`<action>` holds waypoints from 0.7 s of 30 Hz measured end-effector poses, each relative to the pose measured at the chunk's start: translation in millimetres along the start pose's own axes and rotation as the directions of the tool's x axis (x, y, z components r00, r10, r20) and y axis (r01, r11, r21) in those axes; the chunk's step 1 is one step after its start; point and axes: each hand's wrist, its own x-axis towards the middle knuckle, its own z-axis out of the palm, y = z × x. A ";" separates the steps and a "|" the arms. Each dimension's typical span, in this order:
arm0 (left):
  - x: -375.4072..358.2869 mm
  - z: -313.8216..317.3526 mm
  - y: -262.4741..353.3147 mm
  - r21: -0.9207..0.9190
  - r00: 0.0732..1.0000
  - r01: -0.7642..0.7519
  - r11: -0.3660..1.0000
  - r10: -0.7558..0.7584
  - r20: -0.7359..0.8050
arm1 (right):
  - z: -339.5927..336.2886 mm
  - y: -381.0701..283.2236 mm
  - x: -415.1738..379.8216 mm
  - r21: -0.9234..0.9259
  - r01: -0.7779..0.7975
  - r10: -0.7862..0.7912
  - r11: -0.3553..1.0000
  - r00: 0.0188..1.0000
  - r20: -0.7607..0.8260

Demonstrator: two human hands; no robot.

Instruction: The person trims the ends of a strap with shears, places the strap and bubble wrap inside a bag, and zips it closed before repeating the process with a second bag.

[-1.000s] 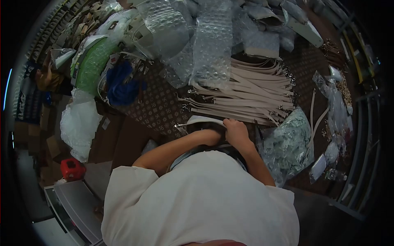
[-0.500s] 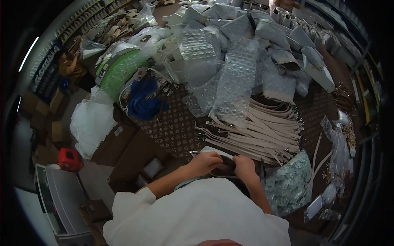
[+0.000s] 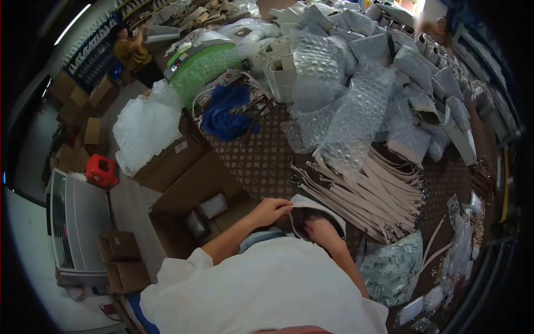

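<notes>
A light-coloured bag (image 3: 337, 216) with a dark inside is held open close to my body, at the table's near edge. My left hand (image 3: 271, 210) pinches the left end of its rim. Inside the mouth is my right hand (image 3: 321, 229), its fingers dim and partly hidden, so I cannot see whether they grip anything. Just beyond the bag lies a spread of pale beige straps (image 3: 372, 195) with metal clasps. A crumpled plastic bag with greenish-white contents (image 3: 392, 267) lies to the right of my right forearm.
Bubble-wrapped bags (image 3: 356, 106) are heaped across the far table. A blue cloth (image 3: 227, 114) lies left of them, near a green rounded object (image 3: 206, 69). An open cardboard box (image 3: 189, 178) stands at my left. Another person (image 3: 133, 53) works at the far left.
My right hand has gone from the rim into the bag, and the bag's mouth is wider. My left hand still holds the rim. The camera view has shifted.
</notes>
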 end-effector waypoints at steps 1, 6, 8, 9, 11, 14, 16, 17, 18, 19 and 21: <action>0.9 -1.9 -6.4 -0.190 0.997 0.073 0.979 -0.064 0.053 | 5.7 3.9 1.7 -0.019 0.011 -0.010 1.000 0.999 0.051; -4.2 -14.1 -11.9 -0.326 1.000 -0.011 0.945 0.004 -0.022 | -9.0 -13.2 1.0 0.067 -0.003 0.000 0.998 0.998 0.055; -5.4 -9.4 -11.7 -0.172 0.979 -0.143 0.975 0.114 -0.170 | -26.2 -41.5 2.2 -0.008 -0.042 0.042 0.999 0.999 -0.011; -6.5 -8.1 -9.4 0.008 0.930 -0.241 0.971 0.233 -0.285 | -32.8 -53.3 7.3 -0.009 -0.016 0.016 1.000 1.000 -0.003; -13.4 -1.2 10.9 0.126 0.877 -0.325 0.937 0.349 -0.331 | -39.1 -71.3 16.9 0.357 -0.044 0.123 0.933 0.972 -0.200; -24.6 10.4 34.8 0.268 0.800 -0.468 0.842 0.532 -0.277 | -30.9 -71.8 27.5 0.457 -0.042 0.180 0.889 0.948 -0.263; -28.7 18.1 40.8 0.184 0.812 -0.504 0.844 0.535 -0.234 | -33.9 -69.9 27.9 0.496 -0.076 0.183 0.865 0.968 -0.171; -29.4 18.7 39.0 0.182 0.810 -0.502 0.845 0.533 -0.244 | -35.5 -68.1 26.8 0.533 -0.119 0.192 0.838 0.978 -0.083; -29.3 18.5 36.3 0.037 0.863 -0.442 0.896 0.437 -0.254 | -34.0 -64.3 25.6 0.529 -0.117 0.186 0.841 0.980 -0.078; -29.2 17.8 34.8 -0.109 0.909 -0.371 0.922 0.337 -0.246 | -29.7 -59.1 24.5 0.586 -0.195 0.253 0.787 0.967 -0.017; -29.6 15.6 34.6 -0.034 0.896 -0.385 0.922 0.365 -0.253 | -26.4 -57.8 24.7 0.634 -0.273 0.312 0.724 0.949 0.054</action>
